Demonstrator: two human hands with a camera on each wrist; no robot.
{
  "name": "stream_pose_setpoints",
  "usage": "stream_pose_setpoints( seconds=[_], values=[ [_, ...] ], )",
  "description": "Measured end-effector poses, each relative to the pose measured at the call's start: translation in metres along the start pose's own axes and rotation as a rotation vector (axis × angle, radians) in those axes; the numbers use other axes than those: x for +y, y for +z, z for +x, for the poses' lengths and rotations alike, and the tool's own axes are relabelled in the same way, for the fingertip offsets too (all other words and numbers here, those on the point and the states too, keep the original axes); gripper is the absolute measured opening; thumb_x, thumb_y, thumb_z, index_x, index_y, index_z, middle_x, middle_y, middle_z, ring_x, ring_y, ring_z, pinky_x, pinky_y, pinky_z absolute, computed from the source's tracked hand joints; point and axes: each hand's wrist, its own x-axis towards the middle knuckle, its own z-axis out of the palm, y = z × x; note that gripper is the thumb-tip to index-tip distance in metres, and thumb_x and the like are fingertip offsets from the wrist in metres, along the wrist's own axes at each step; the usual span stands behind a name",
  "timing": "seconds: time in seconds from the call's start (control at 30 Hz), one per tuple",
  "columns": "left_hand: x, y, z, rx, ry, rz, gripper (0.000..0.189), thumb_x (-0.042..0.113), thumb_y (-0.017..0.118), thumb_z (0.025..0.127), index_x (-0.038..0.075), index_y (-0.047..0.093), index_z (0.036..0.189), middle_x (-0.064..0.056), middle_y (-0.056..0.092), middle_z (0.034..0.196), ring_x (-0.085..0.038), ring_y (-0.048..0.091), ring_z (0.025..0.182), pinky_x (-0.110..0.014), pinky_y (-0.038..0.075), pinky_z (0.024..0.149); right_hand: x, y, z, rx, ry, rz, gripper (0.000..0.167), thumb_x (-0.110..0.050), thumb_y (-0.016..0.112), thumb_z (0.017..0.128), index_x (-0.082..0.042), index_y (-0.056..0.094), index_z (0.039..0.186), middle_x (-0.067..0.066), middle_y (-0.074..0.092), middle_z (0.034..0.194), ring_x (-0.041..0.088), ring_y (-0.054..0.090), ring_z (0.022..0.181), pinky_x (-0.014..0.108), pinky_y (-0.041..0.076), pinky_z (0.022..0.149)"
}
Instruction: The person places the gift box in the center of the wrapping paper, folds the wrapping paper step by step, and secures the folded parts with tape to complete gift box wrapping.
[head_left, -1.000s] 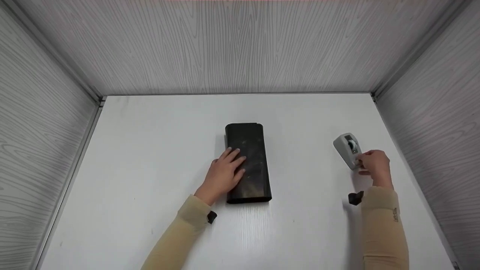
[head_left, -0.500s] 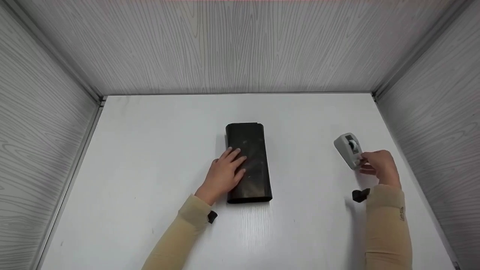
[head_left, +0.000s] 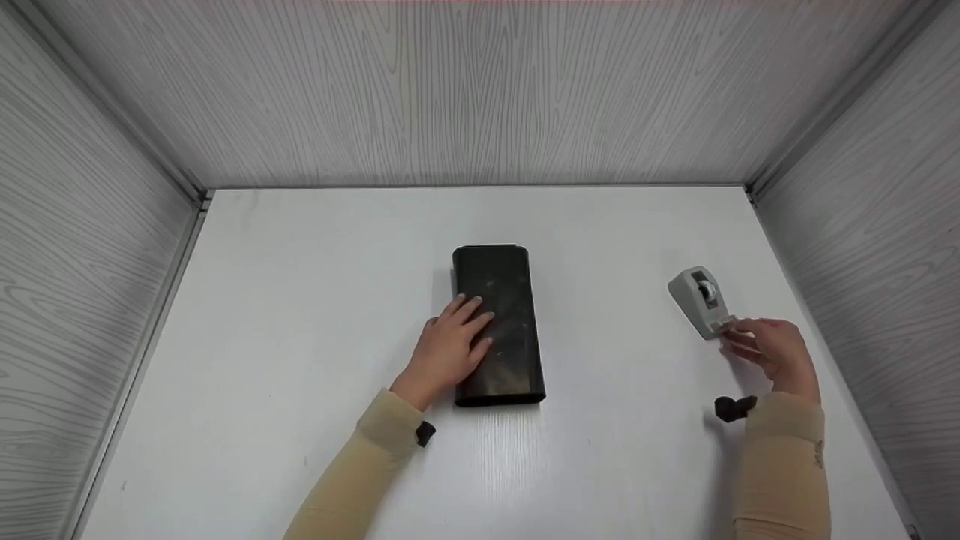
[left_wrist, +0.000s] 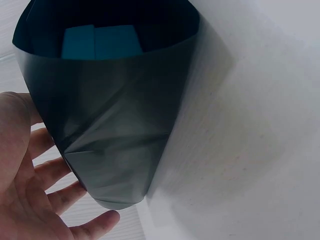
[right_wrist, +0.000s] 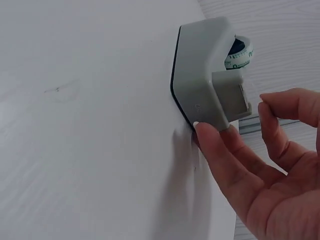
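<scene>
A black sheet wrap (head_left: 499, 330) lies on the white table, its near end open like a flattened tube. In the left wrist view, blue pieces (left_wrist: 107, 42) show inside it. My left hand (head_left: 444, 351) rests on its left side with spread, fairly straight fingers. Farther right stands a grey tape dispenser (head_left: 697, 304) holding a small roll of tape (right_wrist: 240, 55). At its front, my right hand (head_left: 776, 349) pinches the tape's clear free end between thumb and index finger, while other fingers touch the dispenser's front. The tape itself is barely visible.
The white tabletop (head_left: 315, 300) is enclosed by a back wall (head_left: 480, 97) and side walls with grey wood-grain panels. The right wall (head_left: 885, 187) rises close to my right arm. Each wrist carries a small black camera.
My right hand has shifted slightly to the right and nearer to me, and its wrist has turned, beside the dispenser's front. The left hand and the black wrap have stayed in place.
</scene>
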Motion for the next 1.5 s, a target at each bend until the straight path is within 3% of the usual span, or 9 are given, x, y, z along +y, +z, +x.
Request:
stream_pose_setpoints(
  seconds=[0.1,0.27,0.43,0.7,0.93,1.03,1.17,1.27,1.5],
  values=[
    [0.001,-0.001,0.0,0.007,0.012,0.0,0.044,0.037,0.053,0.101,0.016,0.057,0.14,-0.008,0.042,0.15,-0.029,0.03,0.143,-0.055,0.041,0.099,0.004,-0.004,-0.001,-0.018,-0.02,0.046,0.028,-0.008,0.053,0.098,0.007,0.045,0.12,0.005,0.065,0.1,0.017,0.068,0.095,0.036,0.049,0.094],
    [0.001,-0.002,0.0,0.006,0.017,0.005,0.044,0.036,0.053,0.101,0.016,0.056,0.14,-0.009,0.043,0.15,-0.03,0.031,0.142,-0.055,0.041,0.099,0.007,-0.008,-0.003,-0.033,-0.035,0.083,0.025,-0.01,0.054,0.1,0.006,0.044,0.115,0.005,0.068,0.098,0.019,0.069,0.096,0.037,0.05,0.093],
    [0.0,-0.001,0.001,-0.003,0.009,0.012,0.045,0.037,0.052,0.101,0.017,0.056,0.141,-0.008,0.042,0.151,-0.029,0.03,0.143,-0.054,0.041,0.099,0.011,-0.007,-0.001,-0.009,-0.06,0.051,0.02,-0.014,0.056,0.1,0.002,0.045,0.096,0.001,0.071,0.094,0.016,0.069,0.096,0.036,0.052,0.09],
    [0.0,0.0,0.001,-0.004,0.011,0.008,0.045,0.039,0.051,0.101,0.017,0.056,0.141,-0.008,0.042,0.151,-0.029,0.029,0.143,-0.055,0.041,0.099,0.021,-0.004,-0.001,0.095,-0.05,-0.218,0.035,-0.026,0.06,0.097,0.006,0.054,0.108,-0.003,0.067,0.096,0.009,0.067,0.09,0.03,0.051,0.089],
    [0.0,0.001,0.001,-0.003,0.001,0.023,0.045,0.039,0.051,0.101,0.018,0.056,0.141,-0.007,0.041,0.151,-0.028,0.03,0.143,-0.054,0.042,0.099,0.021,-0.004,-0.002,0.161,-0.034,-0.448,0.067,-0.047,0.065,0.092,0.008,0.053,0.129,0.009,0.066,0.116,0.01,0.069,0.086,0.057,0.032,0.106],
    [0.0,0.0,0.001,0.007,0.006,0.012,0.044,0.038,0.052,0.101,0.017,0.057,0.14,-0.007,0.042,0.151,-0.028,0.03,0.142,-0.054,0.042,0.098,0.018,-0.001,-0.003,0.177,-0.065,-0.51,0.061,-0.046,0.064,0.093,0.006,0.057,0.124,0.015,0.064,0.121,0.01,0.069,0.085,0.049,0.043,0.097],
    [0.0,0.001,0.001,0.02,0.016,0.0,0.044,0.038,0.052,0.101,0.016,0.057,0.139,-0.008,0.043,0.15,-0.029,0.031,0.142,-0.054,0.042,0.097,0.015,0.003,-0.001,0.215,-0.15,-0.605,0.039,-0.04,0.06,0.096,-0.001,0.06,0.093,0.021,0.058,0.132,0.009,0.067,0.083,0.028,0.049,0.072],
    [0.0,0.001,0.001,0.025,0.019,0.011,0.044,0.038,0.052,0.101,0.017,0.058,0.139,-0.008,0.043,0.15,-0.029,0.031,0.142,-0.054,0.043,0.097,0.015,0.004,0.002,0.242,-0.203,-0.647,0.036,-0.035,0.059,0.097,-0.005,0.054,0.079,0.018,0.056,0.136,0.009,0.062,0.083,0.025,0.044,0.06],
    [-0.001,0.002,0.002,0.021,0.017,0.028,0.044,0.039,0.052,0.101,0.017,0.057,0.14,-0.008,0.043,0.15,-0.029,0.031,0.142,-0.053,0.043,0.097,0.016,0.005,0.006,0.281,-0.272,-0.682,0.032,-0.029,0.06,0.096,-0.004,0.055,0.076,0.019,0.061,0.129,0.016,0.051,0.086,0.027,0.041,0.056]
  ],
)
